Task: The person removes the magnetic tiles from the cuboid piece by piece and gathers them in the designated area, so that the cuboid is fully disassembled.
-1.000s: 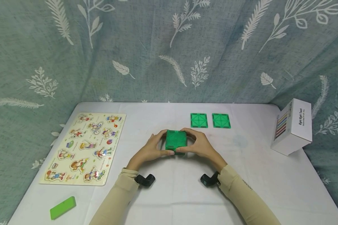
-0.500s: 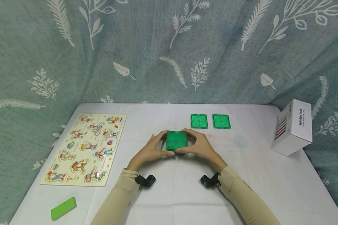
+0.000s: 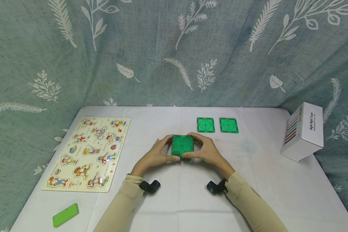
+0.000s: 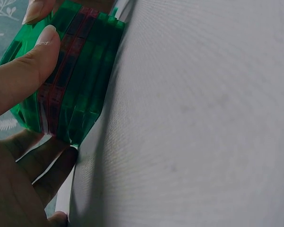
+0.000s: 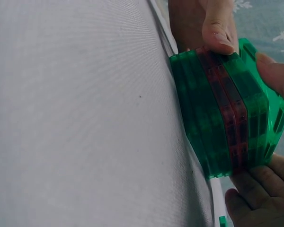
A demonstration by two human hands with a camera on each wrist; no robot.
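A thick stack of square magnetic tiles [image 3: 182,145] stands on the white cloth in the middle of the table. Most are translucent green, with a red band [image 5: 229,113] partway up. My left hand [image 3: 154,155] grips its left side, thumb [image 4: 35,64] against the near face and fingers behind. From the right, my right hand [image 3: 207,151] holds the same stack, its thumb at the top tile's near edge. In both wrist views the stack's bottom is right at the cloth. Farther back, two single green tiles, a left one [image 3: 206,125] and a right one [image 3: 228,125], lie flat.
A picture puzzle board [image 3: 87,154] with small figures lies at the left. Nearer the front left is a light green block [image 3: 65,215]. A white printed box [image 3: 303,132] stands at the right edge. Behind the table hangs a leaf-patterned curtain [image 3: 150,51].
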